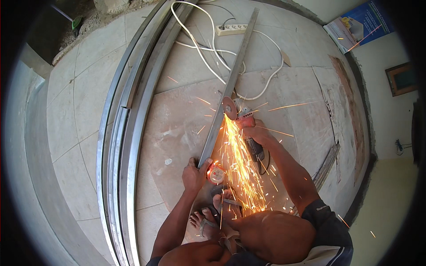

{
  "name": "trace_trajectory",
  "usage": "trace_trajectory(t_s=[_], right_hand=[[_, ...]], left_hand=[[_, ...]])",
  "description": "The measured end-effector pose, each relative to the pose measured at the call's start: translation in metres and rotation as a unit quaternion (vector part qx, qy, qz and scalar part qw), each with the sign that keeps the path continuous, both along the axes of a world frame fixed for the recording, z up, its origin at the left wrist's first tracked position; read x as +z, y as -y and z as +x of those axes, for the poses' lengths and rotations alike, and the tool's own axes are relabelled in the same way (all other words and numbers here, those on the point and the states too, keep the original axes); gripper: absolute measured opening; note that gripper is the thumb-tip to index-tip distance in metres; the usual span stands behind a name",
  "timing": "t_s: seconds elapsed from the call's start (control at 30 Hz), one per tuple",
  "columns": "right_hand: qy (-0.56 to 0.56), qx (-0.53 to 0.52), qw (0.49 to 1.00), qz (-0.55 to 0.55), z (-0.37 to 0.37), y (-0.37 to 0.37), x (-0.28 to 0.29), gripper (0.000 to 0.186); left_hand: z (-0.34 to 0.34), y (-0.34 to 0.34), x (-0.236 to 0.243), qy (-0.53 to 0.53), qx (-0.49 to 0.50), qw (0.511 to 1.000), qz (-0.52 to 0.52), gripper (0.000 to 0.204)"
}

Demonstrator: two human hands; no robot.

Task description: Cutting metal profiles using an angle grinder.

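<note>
Sparks (237, 166) pour from a red-and-black angle grinder (246, 120) as its round disc (228, 107) bites into the right edge of a long grey metal bar (238, 62), which lies slantwise across a worn brownish sheet (175, 119) on a tiled floor. The right hand (261, 134), to the right of the bar, is closed around the grinder's body; its fingertips are hidden, so how they are set cannot be told. At the bar's near end, the left hand (194, 176) pinches the metal, thumb on the right side and bent fingers on the left. A round red-and-white object (215, 173) sits just right of that end, beside the thumb. Two sandalled feet (208, 222) are planted below the near end of the bar. Several long, shiny metal profiles (144, 95) lie together well to the bar's left. Near the bar's far end, just to its left, rests a pale power strip (230, 29), while a white cable (200, 52) loops on both sides of the bar.
</note>
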State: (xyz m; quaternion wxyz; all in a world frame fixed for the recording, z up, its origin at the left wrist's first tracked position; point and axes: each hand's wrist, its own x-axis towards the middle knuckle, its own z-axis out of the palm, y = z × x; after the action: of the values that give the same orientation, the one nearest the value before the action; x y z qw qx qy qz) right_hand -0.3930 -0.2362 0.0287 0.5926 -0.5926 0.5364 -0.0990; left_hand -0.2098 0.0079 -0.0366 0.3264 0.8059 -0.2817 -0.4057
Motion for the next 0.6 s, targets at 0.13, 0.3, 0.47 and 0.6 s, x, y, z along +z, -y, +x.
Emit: trace_trajectory(t_s=[0.13,0.3,0.47,0.6], right_hand=[[0.009,0.023,0.999,-0.028,-0.018,0.010,-0.017,0.038],[0.017,0.028,0.999,-0.033,-0.018,0.008,-0.017,0.039],[-0.024,0.024,0.999,-0.026,-0.020,0.012,-0.020,0.039],[-0.012,0.018,1.000,-0.008,-0.019,0.011,-0.022,0.036]], left_hand=[[-0.007,0.004,-0.006,0.002,0.010,1.000,-0.026,0.073],[-0.004,0.005,-0.001,0.000,0.006,1.000,-0.025,0.074],[-0.004,0.004,-0.001,-0.002,0.002,1.000,-0.019,0.072],[-0.005,0.004,-0.005,-0.015,0.012,0.999,-0.049,0.072]])
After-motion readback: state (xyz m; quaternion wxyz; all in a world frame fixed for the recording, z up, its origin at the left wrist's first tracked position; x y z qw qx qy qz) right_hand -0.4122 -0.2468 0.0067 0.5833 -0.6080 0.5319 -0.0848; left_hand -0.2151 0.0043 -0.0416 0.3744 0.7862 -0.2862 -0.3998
